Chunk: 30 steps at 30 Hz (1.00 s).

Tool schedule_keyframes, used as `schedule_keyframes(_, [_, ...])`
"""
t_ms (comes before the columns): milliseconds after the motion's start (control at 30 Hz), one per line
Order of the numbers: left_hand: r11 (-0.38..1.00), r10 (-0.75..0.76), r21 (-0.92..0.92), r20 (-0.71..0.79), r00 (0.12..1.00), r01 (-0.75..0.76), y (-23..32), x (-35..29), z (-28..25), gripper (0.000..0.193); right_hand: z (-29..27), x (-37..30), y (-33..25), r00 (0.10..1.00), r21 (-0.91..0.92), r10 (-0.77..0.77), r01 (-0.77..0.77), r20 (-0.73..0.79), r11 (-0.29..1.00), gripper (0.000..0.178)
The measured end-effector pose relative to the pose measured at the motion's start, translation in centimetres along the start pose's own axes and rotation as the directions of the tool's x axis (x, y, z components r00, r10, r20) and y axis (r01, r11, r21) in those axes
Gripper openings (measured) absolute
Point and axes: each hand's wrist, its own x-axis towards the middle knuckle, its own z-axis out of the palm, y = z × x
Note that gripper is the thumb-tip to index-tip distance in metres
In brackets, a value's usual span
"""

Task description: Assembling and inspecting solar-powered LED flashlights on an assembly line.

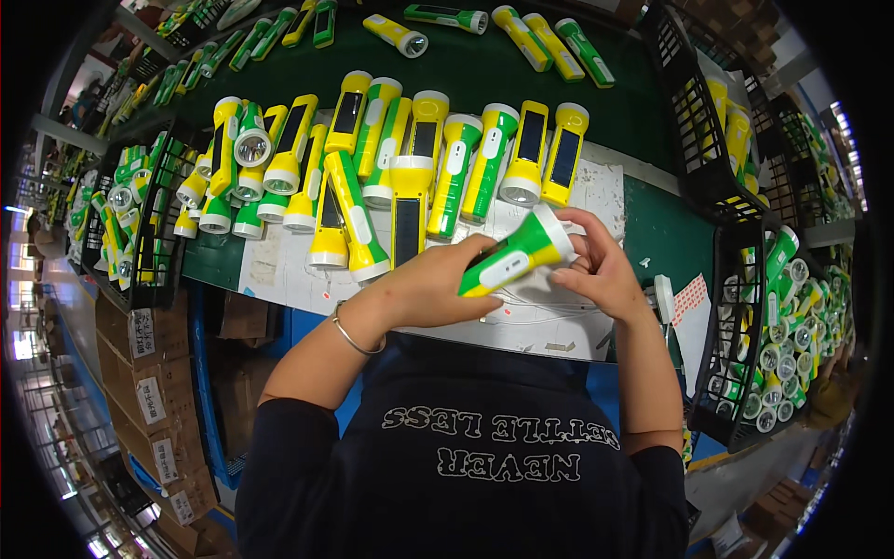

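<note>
A green and yellow flashlight [507, 268] with a white head rim lies tilted in my left hand [419, 284], its head toward the upper right. My left fingers wrap round its body, and its white switch panel faces up. Around the head end curl the bent fingers of my right hand [605, 270], the index finger at the white rim; their exact contact is partly hidden. Just beyond my hands, a row of similar flashlights [454, 175] stands and leans on the white sheet [596, 191], several showing dark solar panels.
Black crates of flashlights stand at the left [154, 219] and right [722, 373], with another black crate [694, 121] farther back. More flashlights [396, 35] lie along the green table's [596, 121] far side. A white round-headed object [663, 298] lies near my right forearm. Cardboard boxes [140, 373] are stacked lower left.
</note>
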Motion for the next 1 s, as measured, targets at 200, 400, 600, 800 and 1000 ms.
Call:
schedule_keyframes(200, [0.929,-0.075,-0.37,-0.211,0.975,-0.009,-2.1,1.0,1.3,0.066,4.5,0.0,5.7,0.98,-0.908,-0.18,0.15,0.085,0.392,0.025])
schedule_keyframes(400, [0.925,-0.117,-0.379,-0.246,0.962,0.016,-2.7,1.3,2.4,0.067,3.7,-0.1,6.2,0.929,-0.934,-0.335,0.251,0.159,0.253,0.018])
schedule_keyframes(600, [0.952,-0.059,-0.302,-0.329,0.942,-0.046,-1.8,1.8,2.7,0.066,4.3,-0.4,6.5,0.905,-0.959,-0.366,0.267,0.214,0.098,0.015])
schedule_keyframes(800, [0.949,-0.038,-0.305,-0.371,0.928,-0.083,-1.1,2.2,2.7,0.063,2.3,-0.5,2.6,0.889,-0.751,-0.442,0.21,-0.12,0.626,0.011])
schedule_keyframes(1000, [0.972,0.054,-0.194,-0.352,0.934,-0.129,-0.3,2.6,3.2,0.06,1.2,-0.4,1.1,0.962,-0.343,-0.147,0.06,-0.232,0.937,0.012])
